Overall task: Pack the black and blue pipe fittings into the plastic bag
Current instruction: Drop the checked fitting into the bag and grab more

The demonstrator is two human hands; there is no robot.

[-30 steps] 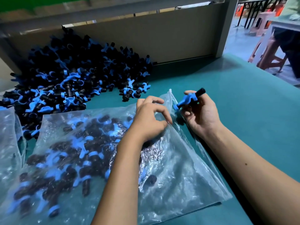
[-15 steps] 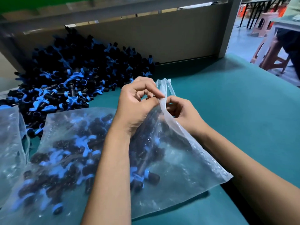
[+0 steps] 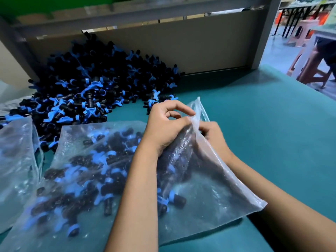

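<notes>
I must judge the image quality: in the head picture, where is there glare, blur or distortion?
Head view: glare on the plastic bag veils the pipe fittings inside; bag's near-left corner blurred; wide-angle bends the table edge; doorway overexposed.

Both hands, left [image 3: 164, 126] and right [image 3: 213, 137], pinch the plastic bag [image 3: 209, 188] mouth (fittings [image 3: 94, 171] inside).

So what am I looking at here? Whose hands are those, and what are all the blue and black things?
It is one picture, from a camera worn on a person's head, looking down at their own arms. The left hand pinches the top edge of a clear plastic bag; the right hand is behind that edge, partly hidden. Inside are black and blue pipe fittings. A big loose pile waits on the green table, and another bag lies at the left.
</notes>
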